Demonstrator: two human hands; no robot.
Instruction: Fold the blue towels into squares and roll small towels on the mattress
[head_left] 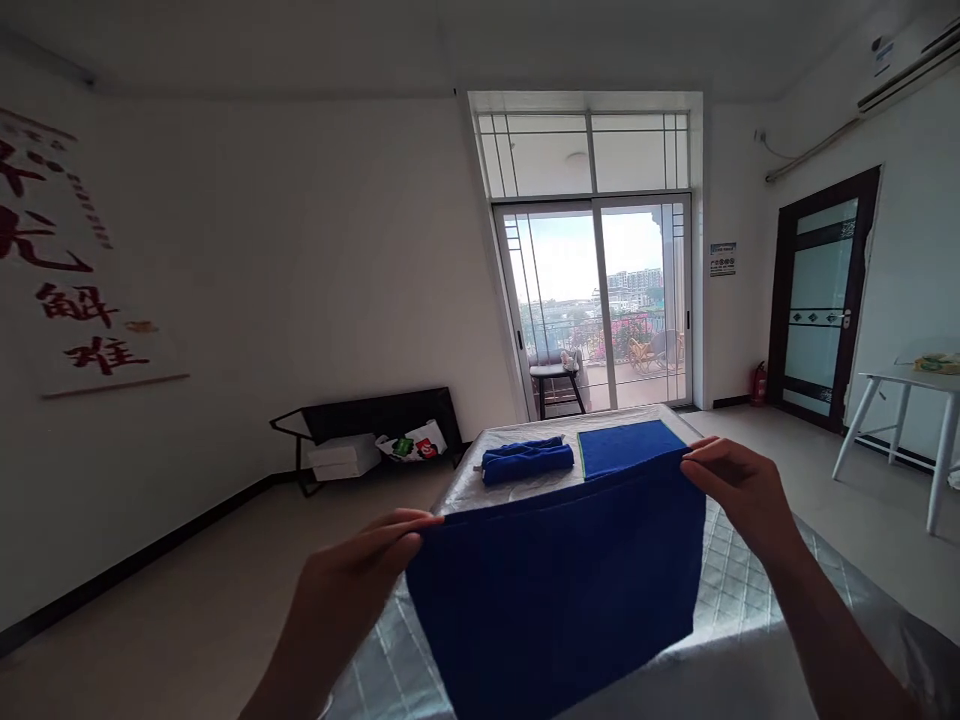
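Note:
A blue cloth (562,590) hangs stretched between my two hands, above a silvery quilted surface (739,575). My left hand (360,570) pinches its upper left corner, and my right hand (739,485) pinches the upper right corner, held a little higher. Behind the cloth, a folded blue bundle (527,462) lies on the quilted surface. To the right of that bundle, a flat blue cloth with a light green edge (626,448) is spread out, its near side hidden by the held cloth.
A black rack (375,415) with a white box (341,457) and a printed bag (412,443) stands by the left wall. A white table (911,378) is at the right. Glass sliding doors (600,300) and a dark-framed door (825,300) are farther back.

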